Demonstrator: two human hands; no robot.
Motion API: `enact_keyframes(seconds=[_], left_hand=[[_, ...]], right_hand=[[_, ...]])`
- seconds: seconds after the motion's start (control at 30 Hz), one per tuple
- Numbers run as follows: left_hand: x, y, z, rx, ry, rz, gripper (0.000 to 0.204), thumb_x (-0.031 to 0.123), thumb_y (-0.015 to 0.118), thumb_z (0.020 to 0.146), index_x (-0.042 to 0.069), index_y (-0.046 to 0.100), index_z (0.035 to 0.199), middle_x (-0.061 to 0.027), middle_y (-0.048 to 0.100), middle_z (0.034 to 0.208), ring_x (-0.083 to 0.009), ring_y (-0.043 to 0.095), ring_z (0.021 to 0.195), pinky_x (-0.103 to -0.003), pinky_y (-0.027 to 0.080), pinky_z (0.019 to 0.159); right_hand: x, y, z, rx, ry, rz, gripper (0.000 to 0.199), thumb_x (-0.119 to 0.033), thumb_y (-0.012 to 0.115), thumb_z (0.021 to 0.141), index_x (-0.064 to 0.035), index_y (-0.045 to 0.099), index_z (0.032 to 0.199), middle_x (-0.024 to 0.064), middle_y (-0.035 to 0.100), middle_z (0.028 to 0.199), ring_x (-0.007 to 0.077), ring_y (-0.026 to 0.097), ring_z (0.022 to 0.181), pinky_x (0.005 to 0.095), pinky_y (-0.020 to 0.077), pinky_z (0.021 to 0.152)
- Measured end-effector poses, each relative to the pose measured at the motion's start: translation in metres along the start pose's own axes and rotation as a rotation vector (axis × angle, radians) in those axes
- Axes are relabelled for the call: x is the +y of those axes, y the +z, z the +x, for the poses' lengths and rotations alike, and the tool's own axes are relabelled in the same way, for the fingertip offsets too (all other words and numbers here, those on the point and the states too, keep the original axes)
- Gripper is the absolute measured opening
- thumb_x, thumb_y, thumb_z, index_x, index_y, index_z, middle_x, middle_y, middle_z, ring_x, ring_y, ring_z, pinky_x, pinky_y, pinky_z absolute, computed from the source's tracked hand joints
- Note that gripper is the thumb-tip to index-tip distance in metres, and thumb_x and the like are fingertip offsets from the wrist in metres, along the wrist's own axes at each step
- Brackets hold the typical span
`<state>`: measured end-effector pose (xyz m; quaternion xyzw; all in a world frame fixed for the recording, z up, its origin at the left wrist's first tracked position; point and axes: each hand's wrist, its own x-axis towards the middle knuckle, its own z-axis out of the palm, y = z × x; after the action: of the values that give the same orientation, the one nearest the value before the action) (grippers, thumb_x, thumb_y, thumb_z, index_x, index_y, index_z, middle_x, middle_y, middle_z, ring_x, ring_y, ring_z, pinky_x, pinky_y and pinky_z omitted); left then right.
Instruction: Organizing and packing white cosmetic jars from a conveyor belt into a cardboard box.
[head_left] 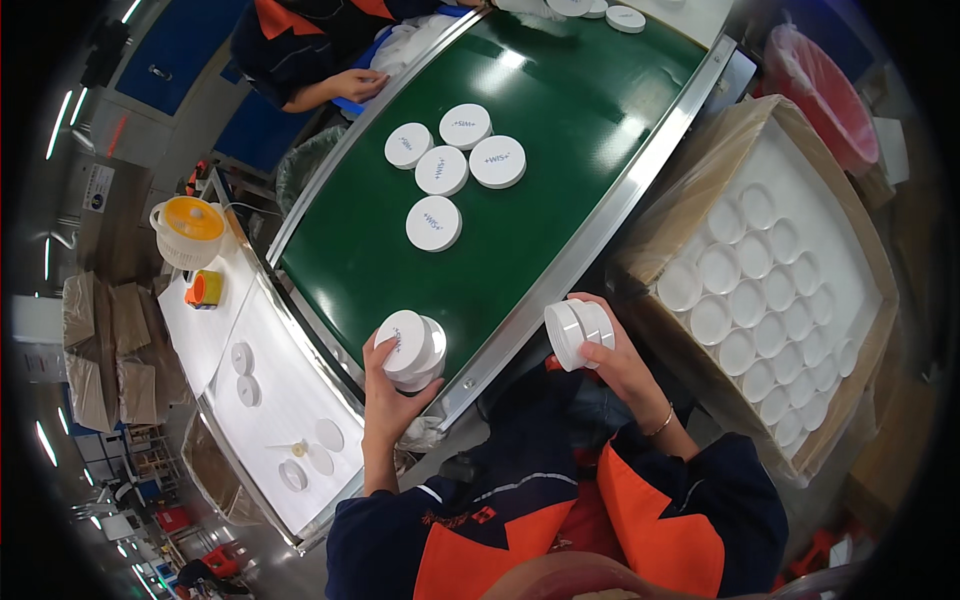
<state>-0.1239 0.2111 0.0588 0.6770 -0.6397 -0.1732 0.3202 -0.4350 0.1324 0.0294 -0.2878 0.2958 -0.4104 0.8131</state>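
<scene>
At the near end of the green conveyor belt (530, 240), my left hand (385, 408) is closed around white round lidded jars (405, 336), one resting against another. Its fingers wrap their sides, and the top one shows a printed lid. My right hand (628, 366), over the gap between belt and carton, grips a pair of white jars (566, 335) tipped on their sides, with thumb and fingers around them. Further up the belt lie several white round lidded jars (434, 222), lids upward.
To the right stands a plastic-lined carton (655, 240) with rows of round white jars (746, 302). A white side table (240, 440) on the left bears discs and a yellow-lidded container (190, 232). Across the belt is another person's hand (358, 85). A metal rail (590, 230) edges the belt.
</scene>
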Motion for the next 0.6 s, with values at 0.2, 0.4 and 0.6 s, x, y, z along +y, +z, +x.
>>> enact_keyframes(seconds=[0.2, 0.4, 0.6], left_hand=[[-0.003, 0.001, -0.005, 0.019, -0.002, 0.003, 0.088, 0.008, 0.087, 0.058, 0.011, 0.038, 0.13, -0.022, 0.038, 0.136, -0.0377, 0.047, 0.123, -0.044, 0.042, 0.101], [-0.008, 0.003, 0.0, 0.064, 0.065, 0.034, 0.086, 0.009, 0.085, 0.06, 0.011, 0.037, 0.131, -0.0245, 0.039, 0.135, -0.0397, 0.046, 0.122, -0.045, 0.041, 0.101], [0.016, 0.007, 0.016, 0.067, 0.181, -0.215, 0.086, 0.007, 0.087, 0.058, 0.012, 0.041, 0.131, -0.0238, 0.04, 0.135, -0.0384, 0.046, 0.124, -0.042, 0.041, 0.102]], right_hand=[[-0.002, -0.001, -0.002, 0.016, 0.015, -0.004, 0.066, -0.015, 0.07, 0.081, -0.0091, 0.036, 0.138, 0.009, 0.052, 0.115, 0.0198, 0.061, 0.097, 0.0368, 0.0553, 0.083], [-0.002, -0.003, 0.002, 0.011, 0.012, -0.022, 0.071, -0.023, 0.073, 0.079, -0.0079, 0.035, 0.138, 0.0107, 0.053, 0.115, 0.0229, 0.062, 0.097, 0.0376, 0.055, 0.083], [0.007, -0.006, -0.003, 0.028, 0.036, 0.034, 0.087, -0.036, 0.074, 0.074, -0.0045, 0.03, 0.143, 0.0183, 0.051, 0.126, 0.0313, 0.058, 0.112, 0.0461, 0.0544, 0.088]])
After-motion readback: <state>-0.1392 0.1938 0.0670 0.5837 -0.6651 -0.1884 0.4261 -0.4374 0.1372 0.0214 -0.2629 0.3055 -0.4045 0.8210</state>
